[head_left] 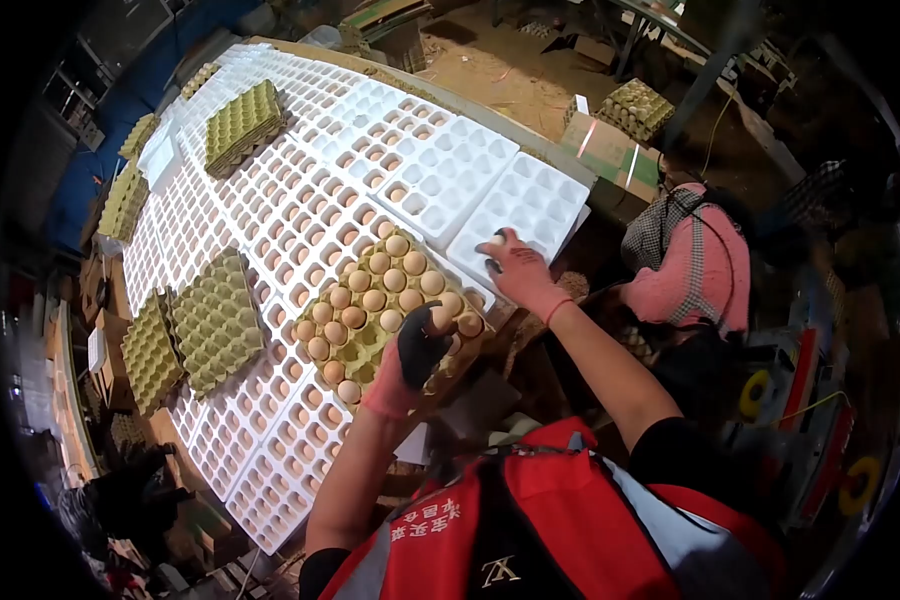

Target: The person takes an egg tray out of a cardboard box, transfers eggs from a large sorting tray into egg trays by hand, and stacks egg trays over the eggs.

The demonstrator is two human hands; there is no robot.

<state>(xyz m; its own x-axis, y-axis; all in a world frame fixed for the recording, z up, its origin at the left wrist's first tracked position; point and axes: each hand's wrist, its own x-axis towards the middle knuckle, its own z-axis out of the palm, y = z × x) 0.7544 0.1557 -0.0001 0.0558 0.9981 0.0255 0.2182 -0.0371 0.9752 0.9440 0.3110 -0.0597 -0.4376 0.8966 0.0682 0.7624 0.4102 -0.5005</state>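
Observation:
My left hand (422, 350), in a pink glove with a dark palm, has its fingers closed around an egg (438, 319) at the right side of a pulp tray. That tray (362, 352) bears several brown eggs, with some bare cups near its middle. Farther right, my right hand (515, 268), also gloved, has its fingers curled round a pale egg (497, 240) over the near left part of a white foam tray (536, 205). The other cups of this foam tray hold no eggs.
White foam trays with eggs (300, 200) cover the long table. Stacked pulp trays (242, 127) and more pulp trays (215, 322) lie on them. A person in pink (705, 262) is at the right, near a cardboard box (610, 150).

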